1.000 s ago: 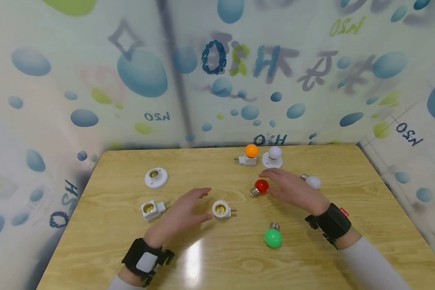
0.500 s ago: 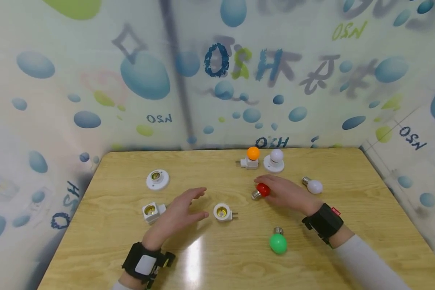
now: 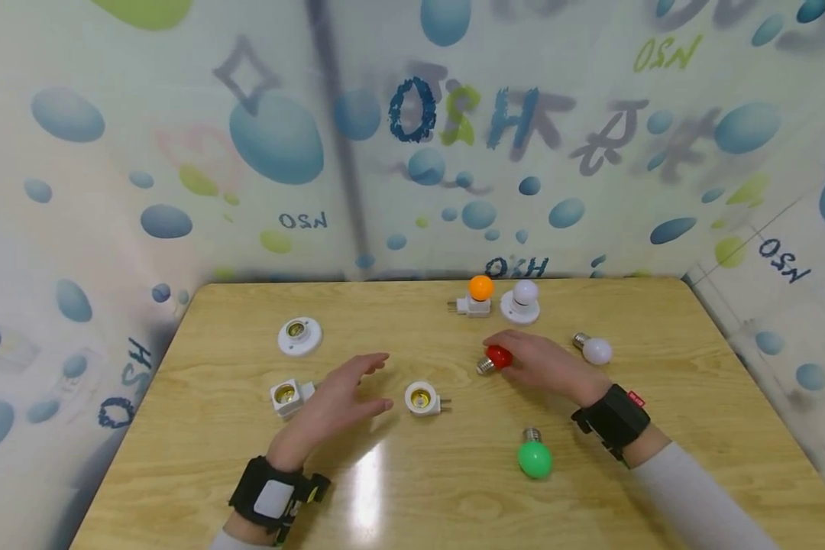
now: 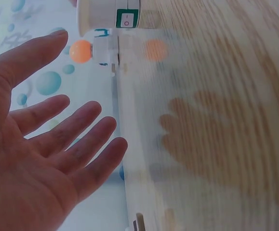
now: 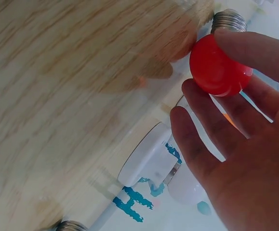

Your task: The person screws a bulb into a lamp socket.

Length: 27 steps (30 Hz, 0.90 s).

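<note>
My right hand [image 3: 548,368] holds a red light bulb [image 3: 499,357] between thumb and fingers; its metal screw base points left. In the right wrist view the thumb lies over the red bulb [image 5: 219,67] near its base, with fingers behind it. My left hand [image 3: 334,399] hovers over the table, fingers spread and holding nothing. Just right of it lies a round white plug-in lamp socket [image 3: 422,399]. A square plug-in socket [image 3: 289,398] is partly hidden behind the left hand. The left palm [image 4: 38,178] shows bare in the left wrist view.
A green bulb [image 3: 535,460] lies in front of the right hand, a white bulb [image 3: 596,351] beyond it. At the back stand an orange bulb [image 3: 481,288] and a white bulb [image 3: 525,292] in sockets. A round socket base [image 3: 299,336] sits back left.
My right hand has come down around the red bulb and now grips it. The green bulb has shifted slightly right and forward. My left hand has barely moved.
</note>
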Tool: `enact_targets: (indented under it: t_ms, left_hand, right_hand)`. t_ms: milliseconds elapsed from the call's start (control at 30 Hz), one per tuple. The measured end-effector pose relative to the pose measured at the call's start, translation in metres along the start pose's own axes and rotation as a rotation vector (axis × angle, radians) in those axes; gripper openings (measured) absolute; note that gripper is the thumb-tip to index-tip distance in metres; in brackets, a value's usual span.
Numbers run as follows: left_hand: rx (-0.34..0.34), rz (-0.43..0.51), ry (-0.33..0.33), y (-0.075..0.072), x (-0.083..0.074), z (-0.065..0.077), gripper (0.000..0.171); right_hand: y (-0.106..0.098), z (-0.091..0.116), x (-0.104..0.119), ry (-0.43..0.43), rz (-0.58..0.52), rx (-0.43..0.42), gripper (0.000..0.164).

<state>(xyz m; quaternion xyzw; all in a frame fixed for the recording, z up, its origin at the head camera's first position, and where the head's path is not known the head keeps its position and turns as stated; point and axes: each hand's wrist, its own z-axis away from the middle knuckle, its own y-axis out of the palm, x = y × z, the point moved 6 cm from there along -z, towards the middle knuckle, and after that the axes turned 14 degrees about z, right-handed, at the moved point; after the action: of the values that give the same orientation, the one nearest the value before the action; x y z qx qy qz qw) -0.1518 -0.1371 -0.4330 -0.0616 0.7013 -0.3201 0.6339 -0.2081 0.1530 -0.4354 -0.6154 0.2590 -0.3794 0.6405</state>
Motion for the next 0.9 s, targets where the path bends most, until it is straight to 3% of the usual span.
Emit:
enact_targets:
  t_ms: [300, 567, 900]
  left_hand:
    - [0.009, -0.001, -0.042, 0.004, 0.001, 0.000, 0.083]
    - [0.128, 0.055, 0.045, 0.026, -0.010, -0.007, 0.080]
    - [0.146, -0.035, 0.029, 0.040, -0.012, -0.015, 0.081]
  right_hand:
    - [-0.011, 0.011, 0.002, 0.008, 0.006, -0.065, 0.052]
    - [-0.024, 0.019, 0.011, -0.012, 0.010, -0.110, 0.053]
    - [-0.035, 0.026, 0.028, -0.028, -0.048, -0.172, 0.055]
